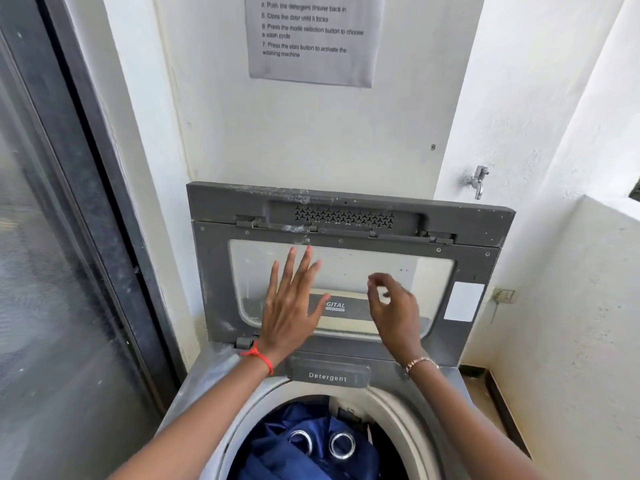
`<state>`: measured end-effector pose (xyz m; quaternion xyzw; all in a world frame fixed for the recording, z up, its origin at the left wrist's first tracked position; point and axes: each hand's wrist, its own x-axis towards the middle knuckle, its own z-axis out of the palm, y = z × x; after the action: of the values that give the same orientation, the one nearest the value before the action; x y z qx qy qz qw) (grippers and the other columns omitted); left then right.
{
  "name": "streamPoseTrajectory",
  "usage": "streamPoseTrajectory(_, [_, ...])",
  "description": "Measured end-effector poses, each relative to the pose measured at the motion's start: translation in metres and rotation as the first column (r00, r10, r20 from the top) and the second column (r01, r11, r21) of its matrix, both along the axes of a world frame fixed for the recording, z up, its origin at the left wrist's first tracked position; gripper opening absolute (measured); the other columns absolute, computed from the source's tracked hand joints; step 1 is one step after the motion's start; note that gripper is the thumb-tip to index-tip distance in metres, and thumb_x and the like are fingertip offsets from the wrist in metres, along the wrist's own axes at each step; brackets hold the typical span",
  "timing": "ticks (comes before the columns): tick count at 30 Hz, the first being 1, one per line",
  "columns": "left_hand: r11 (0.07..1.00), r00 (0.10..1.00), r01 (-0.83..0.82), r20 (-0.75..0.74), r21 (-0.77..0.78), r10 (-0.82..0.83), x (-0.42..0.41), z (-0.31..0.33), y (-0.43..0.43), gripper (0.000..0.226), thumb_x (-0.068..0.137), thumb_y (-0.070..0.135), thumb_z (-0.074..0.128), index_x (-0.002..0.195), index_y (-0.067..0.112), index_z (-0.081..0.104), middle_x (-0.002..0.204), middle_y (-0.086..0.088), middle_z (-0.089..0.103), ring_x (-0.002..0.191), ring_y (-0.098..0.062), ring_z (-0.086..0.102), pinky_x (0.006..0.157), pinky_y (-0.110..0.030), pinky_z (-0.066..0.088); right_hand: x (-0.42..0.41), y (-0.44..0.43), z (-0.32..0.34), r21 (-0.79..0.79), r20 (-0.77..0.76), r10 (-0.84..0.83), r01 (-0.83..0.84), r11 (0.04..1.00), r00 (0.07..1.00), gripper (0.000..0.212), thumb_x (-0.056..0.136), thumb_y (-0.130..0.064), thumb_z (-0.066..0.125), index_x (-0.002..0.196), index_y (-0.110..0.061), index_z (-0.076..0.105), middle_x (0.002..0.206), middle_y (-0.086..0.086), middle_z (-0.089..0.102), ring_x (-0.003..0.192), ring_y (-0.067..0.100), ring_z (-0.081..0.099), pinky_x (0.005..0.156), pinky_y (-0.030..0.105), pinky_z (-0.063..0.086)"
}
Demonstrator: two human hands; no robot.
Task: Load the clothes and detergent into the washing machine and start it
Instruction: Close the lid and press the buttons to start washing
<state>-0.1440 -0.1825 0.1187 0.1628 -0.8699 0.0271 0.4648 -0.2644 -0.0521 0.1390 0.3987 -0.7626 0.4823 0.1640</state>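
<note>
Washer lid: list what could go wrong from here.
The lid stands upright with the left hand and right hand in front of it; if it drops, they may get pinched. The blue cloth with metal rings is heaped in the tub; a fold might catch under the lid. The Detergent drawer is shut; its filling cannot be seen.

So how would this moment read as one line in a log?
lid: up | drum: blue fabric inside | detergent drawer: pushed in | left hand: fingers spread, before lid | right hand: loosely curled, empty
</note>
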Motion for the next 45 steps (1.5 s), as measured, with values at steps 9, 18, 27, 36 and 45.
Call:
streamPoseTrajectory(9, [0.961, 0.954, -0.173, 0.203, -0.217, 0.218, -0.046, 0.110, -0.033, 0.082, 0.089, 0.063, 0.028, 0.148, 0.008, 0.016, 0.157, -0.010, 0.011, 0.145, -0.020, 0.006, 0.115, -0.053, 0.002, -0.027, -0.031, 0.111, 0.232, -0.344, 0.129, -0.049, 0.971, 0.930, 0.058, 0.096, -0.027, 0.044, 0.145, -0.008, 0.021, 0.154, 0.007, 0.019, 0.144, 0.016, 0.010, 0.117, 0.027, 0.007])
streamPoseTrajectory(18, [0.960, 0.938, -0.175, 0.258, -0.220, 0.230, -0.045, 0.110, -0.031, 0.084, 0.086, 0.066, 0.021, 0.143, 0.004, 0.030, 0.152, -0.010, 0.028, 0.144, -0.019, 0.014, 0.114, -0.056, 0.001, -0.031, -0.029, 0.112, 0.485, -0.404, 0.121, 0.100, 0.869, 0.907, 0.061, 0.096, -0.040, 0.036, 0.146, -0.010, 0.018, 0.155, 0.005, 0.018, 0.144, 0.016, 0.011, 0.117, 0.033, 0.004])
streamPoseTrajectory(27, [0.963, 0.946, -0.155, 0.248, -0.223, 0.209, -0.017, 0.112, -0.008, 0.083, 0.085, 0.066, 0.021, 0.141, 0.005, 0.034, 0.149, -0.009, 0.035, 0.144, -0.018, 0.016, 0.110, -0.059, -0.006, -0.001, -0.003, 0.119, 0.462, -0.412, 0.111, 0.102, 0.881, 0.904, 0.053, 0.096, -0.031, 0.041, 0.142, -0.008, 0.029, 0.151, 0.008, 0.030, 0.141, 0.019, 0.024, 0.115, 0.034, 0.014])
streamPoseTrajectory(36, [0.962, 0.947, -0.190, 0.223, -0.196, 0.232, 0.034, 0.102, 0.043, 0.053, 0.094, 0.039, 0.027, 0.136, 0.009, 0.043, 0.139, -0.005, 0.049, 0.133, -0.017, 0.041, 0.102, -0.072, 0.006, 0.040, 0.048, 0.118, 0.309, -0.454, 0.123, 0.027, 0.951, 0.882, 0.034, 0.090, -0.006, 0.049, 0.123, -0.009, 0.056, 0.127, 0.007, 0.060, 0.118, 0.027, 0.051, 0.094, 0.038, 0.031])
streamPoseTrajectory(45, [0.985, 0.976, -0.092, 0.185, -0.146, 0.119, 0.103, 0.077, 0.106, 0.038, 0.083, 0.007, 0.063, 0.121, 0.011, 0.056, 0.113, -0.006, 0.063, 0.109, -0.023, 0.059, 0.103, -0.066, 0.025, 0.091, 0.113, 0.087, 0.409, -0.409, 0.236, -0.053, 0.911, 0.881, 0.039, 0.085, -0.006, 0.053, 0.121, -0.018, 0.057, 0.115, 0.004, 0.064, 0.105, 0.028, 0.054, 0.089, 0.038, 0.028])
